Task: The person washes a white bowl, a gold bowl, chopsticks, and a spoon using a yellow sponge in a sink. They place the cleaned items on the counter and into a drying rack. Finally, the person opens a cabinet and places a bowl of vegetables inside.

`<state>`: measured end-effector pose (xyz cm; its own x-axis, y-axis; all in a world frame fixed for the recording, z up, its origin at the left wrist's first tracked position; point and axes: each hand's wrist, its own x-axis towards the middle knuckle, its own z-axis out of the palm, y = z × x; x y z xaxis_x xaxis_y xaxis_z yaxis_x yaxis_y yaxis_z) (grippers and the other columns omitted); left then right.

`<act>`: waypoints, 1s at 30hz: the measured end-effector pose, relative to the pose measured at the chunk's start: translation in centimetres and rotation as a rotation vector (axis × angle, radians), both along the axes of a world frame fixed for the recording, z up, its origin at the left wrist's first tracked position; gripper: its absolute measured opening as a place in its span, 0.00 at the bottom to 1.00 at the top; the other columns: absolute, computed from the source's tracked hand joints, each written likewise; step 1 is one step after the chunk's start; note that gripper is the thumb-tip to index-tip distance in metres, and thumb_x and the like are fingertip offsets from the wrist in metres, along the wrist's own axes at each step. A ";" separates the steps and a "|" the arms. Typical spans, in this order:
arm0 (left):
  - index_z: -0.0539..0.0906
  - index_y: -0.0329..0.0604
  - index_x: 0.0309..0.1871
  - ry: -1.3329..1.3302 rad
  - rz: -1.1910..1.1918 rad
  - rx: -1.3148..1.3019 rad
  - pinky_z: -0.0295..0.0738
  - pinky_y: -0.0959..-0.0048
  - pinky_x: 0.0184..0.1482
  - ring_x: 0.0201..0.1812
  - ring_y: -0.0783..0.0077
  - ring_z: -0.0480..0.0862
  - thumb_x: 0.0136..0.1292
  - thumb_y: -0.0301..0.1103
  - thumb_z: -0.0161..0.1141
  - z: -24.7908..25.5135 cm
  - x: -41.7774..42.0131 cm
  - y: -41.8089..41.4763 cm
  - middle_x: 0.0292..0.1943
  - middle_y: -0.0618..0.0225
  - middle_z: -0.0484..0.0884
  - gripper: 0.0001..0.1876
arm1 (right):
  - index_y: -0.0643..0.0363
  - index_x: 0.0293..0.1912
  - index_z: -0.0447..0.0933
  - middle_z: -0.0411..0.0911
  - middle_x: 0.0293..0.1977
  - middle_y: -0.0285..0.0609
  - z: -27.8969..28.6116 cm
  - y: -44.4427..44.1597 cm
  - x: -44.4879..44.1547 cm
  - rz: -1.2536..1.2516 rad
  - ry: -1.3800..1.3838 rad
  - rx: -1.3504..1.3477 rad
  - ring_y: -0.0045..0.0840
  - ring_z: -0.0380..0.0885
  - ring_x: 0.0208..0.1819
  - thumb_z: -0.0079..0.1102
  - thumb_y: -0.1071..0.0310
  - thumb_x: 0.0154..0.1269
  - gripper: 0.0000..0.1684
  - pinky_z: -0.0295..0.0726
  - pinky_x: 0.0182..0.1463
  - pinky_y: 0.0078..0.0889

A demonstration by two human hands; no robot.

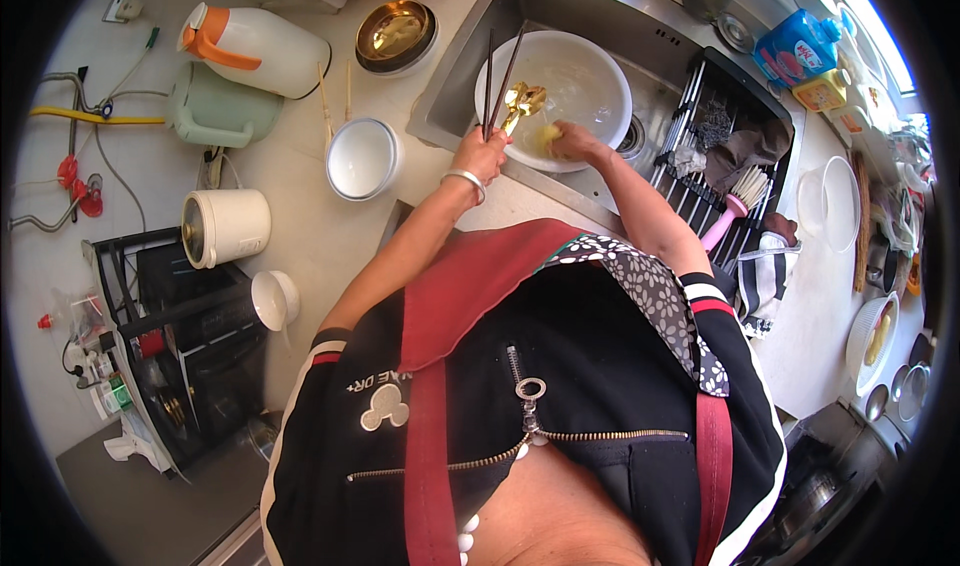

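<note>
A white plastic basin of water stands in the stainless steel sink. At the basin's near left rim, my left hand grips dark chopsticks and gold-coloured spoons together, their ends pointing away from me over the basin. My right hand reaches over the near part of the basin, its fingers closed on a yellow sponge or cloth. Left of my left hand, stacked white bowls rest on the counter, with gold-coloured bowls farther back.
A black drying rack spans the sink's right part, holding a pink-handled brush, steel wool and cloths. Detergent bottles stand at the back right. On the left are an orange-handled jug, a green kettle and a small cooker.
</note>
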<state>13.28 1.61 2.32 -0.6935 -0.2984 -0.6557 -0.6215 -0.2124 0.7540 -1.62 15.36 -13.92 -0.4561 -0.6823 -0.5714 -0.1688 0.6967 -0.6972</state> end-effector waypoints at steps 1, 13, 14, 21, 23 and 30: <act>0.70 0.45 0.41 0.007 0.018 -0.028 0.48 0.84 0.11 0.12 0.88 0.57 0.64 0.38 0.48 0.0 -0.1 0.1 0.18 0.76 0.66 0.09 | 0.49 0.51 0.70 0.71 0.49 0.46 0.8 0.0 -0.1 -0.240 -0.223 -0.108 0.38 0.72 0.49 0.54 0.58 0.59 0.19 0.75 0.44 0.37; 0.67 0.48 0.46 0.021 -0.022 -0.076 0.49 0.81 0.11 0.11 0.85 0.58 0.63 0.35 0.46 -0.4 -1.7 1.4 0.18 0.75 0.65 0.09 | 0.55 0.56 0.63 0.71 0.46 0.36 11.3 -1.0 5.0 -0.661 -0.746 -0.874 0.24 0.72 0.46 0.59 0.64 0.56 0.28 0.73 0.49 0.30; 0.66 0.48 0.45 0.017 -0.035 -0.081 0.49 0.81 0.11 0.11 0.85 0.58 0.63 0.35 0.46 -0.5 -1.6 1.8 0.18 0.75 0.65 0.09 | 0.56 0.52 0.68 0.73 0.42 0.36 11.1 -1.6 5.2 -0.713 -0.668 -0.827 0.21 0.73 0.43 0.60 0.70 0.52 0.25 0.72 0.47 0.25; 0.71 0.43 0.37 -0.057 -0.096 -0.009 0.48 0.80 0.12 0.12 0.85 0.57 0.62 0.35 0.49 -1.4 -0.8 1.2 0.16 0.76 0.64 0.07 | 0.59 0.43 0.74 0.76 0.31 0.37 9.4 -3.4 5.5 -0.889 -0.184 -0.751 0.22 0.75 0.32 0.61 0.72 0.47 0.18 0.73 0.35 0.25; 0.72 0.42 0.36 -0.067 -0.091 -0.020 0.48 0.81 0.12 0.12 0.85 0.58 0.62 0.35 0.50 -1.4 -0.6 1.1 0.16 0.76 0.64 0.07 | 0.58 0.41 0.75 0.77 0.30 0.40 9.7 -3.7 5.5 -0.888 -0.002 -0.625 0.25 0.76 0.32 0.62 0.68 0.47 0.18 0.74 0.35 0.27; 0.74 0.41 0.35 -0.027 -0.102 -0.052 0.46 0.82 0.12 0.12 0.86 0.57 0.60 0.34 0.53 -2.0 -0.6 0.9 0.15 0.77 0.63 0.07 | 0.56 0.40 0.75 0.78 0.31 0.47 8.5 -3.9 4.3 -0.962 0.175 -0.551 0.35 0.78 0.33 0.60 0.62 0.45 0.19 0.74 0.37 0.32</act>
<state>12.73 2.51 0.32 -0.7045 -0.2615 -0.6598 -0.6579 -0.1081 0.7453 2.68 11.50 -5.46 -0.9740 -0.1422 -0.1762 0.1472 0.1936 -0.9700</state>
